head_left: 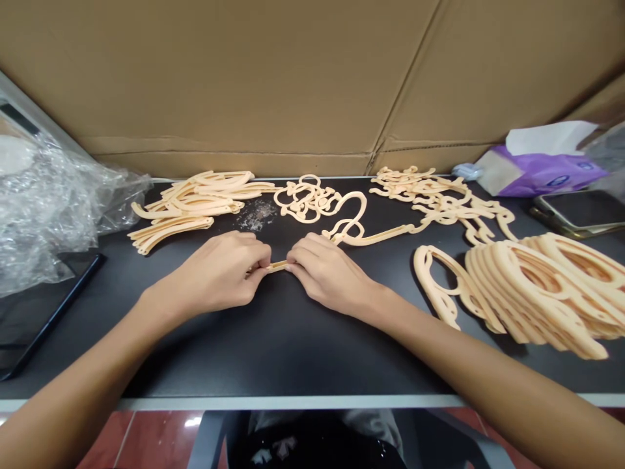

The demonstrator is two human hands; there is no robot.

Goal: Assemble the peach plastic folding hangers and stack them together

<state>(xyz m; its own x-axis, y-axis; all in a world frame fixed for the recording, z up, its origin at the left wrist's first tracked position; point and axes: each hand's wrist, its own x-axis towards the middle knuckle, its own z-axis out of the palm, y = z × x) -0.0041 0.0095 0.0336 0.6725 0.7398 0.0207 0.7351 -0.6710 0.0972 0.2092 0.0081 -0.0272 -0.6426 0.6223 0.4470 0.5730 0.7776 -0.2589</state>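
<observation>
Over the middle of the black table, both hands are closed on one slim beige plastic hanger piece. My left hand pinches its left end, and my right hand grips the right end. Only a short stretch shows between the fingers; the rest is hidden. Just beyond my right hand lie a beige hook piece and a long hanger arm. A heap of small hooks and rings sits behind the hands. To the left of that is a pile of straight hanger arms.
Stacked folding hangers stand at the right, with more loose beige pieces behind them. A purple tissue pack and a phone lie far right. Clear plastic wrap covers the left side. A cardboard wall closes off the back.
</observation>
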